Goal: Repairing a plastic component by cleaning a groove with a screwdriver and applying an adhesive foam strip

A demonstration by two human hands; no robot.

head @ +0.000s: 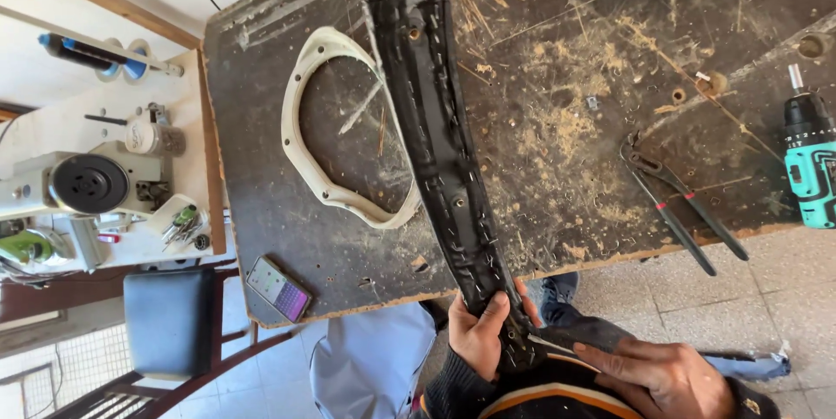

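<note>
My left hand [481, 332] grips the near end of a long black upholstered panel [435, 131] studded with metal staples; its far end rests on the dark worn workbench [557, 62]. My right hand [666, 375] holds a slim tool with a metal tip [550, 344] pressed against the panel's near end beside my left fingers. A white curved plastic frame [305, 123] lies on the bench to the left of the panel, partly under it.
Black pliers [679, 210] and a teal cordless drill [810, 153] lie at the bench's right. A phone [279, 288] sits near the front left corner. A sewing machine [87, 184] and a blue chair [170, 323] stand at the left. Sawdust covers the bench.
</note>
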